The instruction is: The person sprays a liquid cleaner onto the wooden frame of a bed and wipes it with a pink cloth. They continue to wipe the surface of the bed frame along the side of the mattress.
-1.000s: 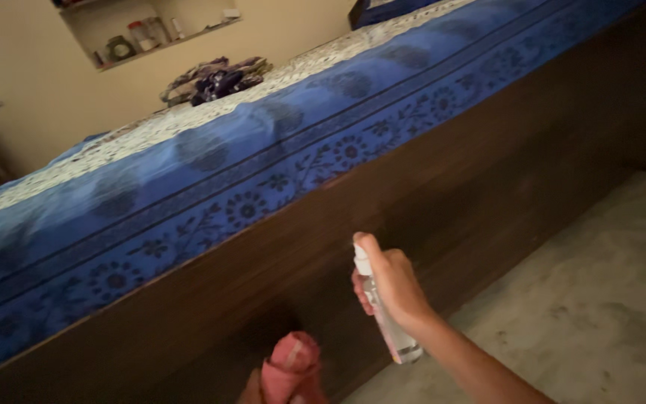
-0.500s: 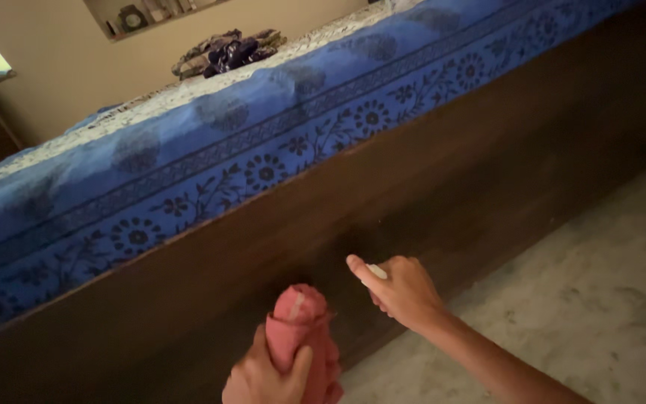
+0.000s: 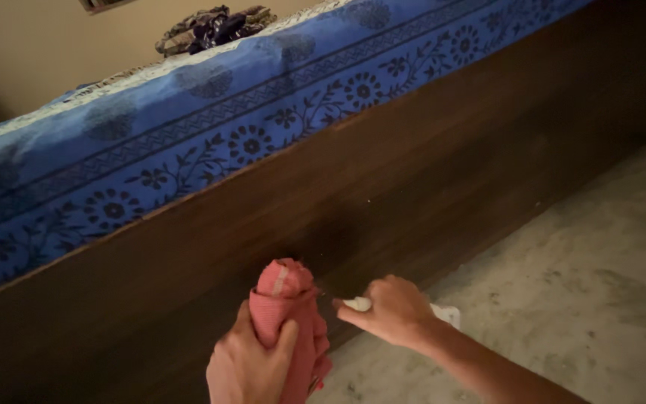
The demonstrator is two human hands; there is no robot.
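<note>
While both hands hover low by the dark bed panel (image 3: 428, 179), each one's got something.
Left hand (image 3: 248, 366) fingers wrap a bunched pink cloth (image 3: 287, 314), and right hand (image 3: 392, 310) curls round a white bottle (image 3: 443, 313) near the floor (image 3: 577, 284).

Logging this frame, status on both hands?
Left hand grips bunched pink cloth. Right hand grips white spray bottle. Dark wooden bed panel ahead, unobstructed.

Left hand (image 3: 244, 366) gripping a bunched pink cloth (image 3: 289, 314) upright, right hand (image 3: 390, 310) holding a white spray bottle (image 3: 443, 313) low beside it, both facing a dark wooden bed panel (image 3: 413, 179), blue floral bedsheet (image 3: 188, 142) hanging above, grey floor (image 3: 562, 299) lying alongside
</note>
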